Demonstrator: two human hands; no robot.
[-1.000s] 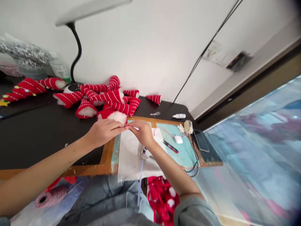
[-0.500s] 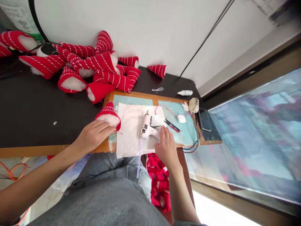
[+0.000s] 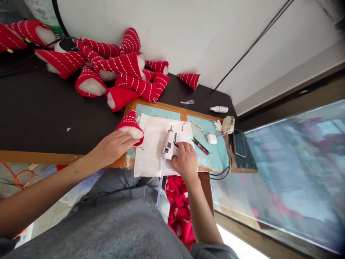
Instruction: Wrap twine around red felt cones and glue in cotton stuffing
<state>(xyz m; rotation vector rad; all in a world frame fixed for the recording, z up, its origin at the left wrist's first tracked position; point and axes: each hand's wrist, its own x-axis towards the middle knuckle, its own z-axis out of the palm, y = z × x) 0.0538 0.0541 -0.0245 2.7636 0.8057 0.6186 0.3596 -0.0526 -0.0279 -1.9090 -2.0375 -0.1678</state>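
Red stuffed cone [image 3: 129, 126] is gripped near its stuffed end by the left hand [image 3: 114, 147], at the left edge of the white sheet [image 3: 151, 154], while the glue gun's [image 3: 168, 145] handle is covered by the curled right hand [image 3: 187, 160], whose closure cannot be told. The nozzle is best kept clear of the left fingers, and the rim steadied without the stuffing being crushed. Room is narrowed by snips [image 3: 201, 146] and striped cord [image 3: 196, 125] rightward, the overhanging glue stick [image 3: 161, 183], and piled cones [image 3: 120, 66] on the bench [image 3: 40, 111].
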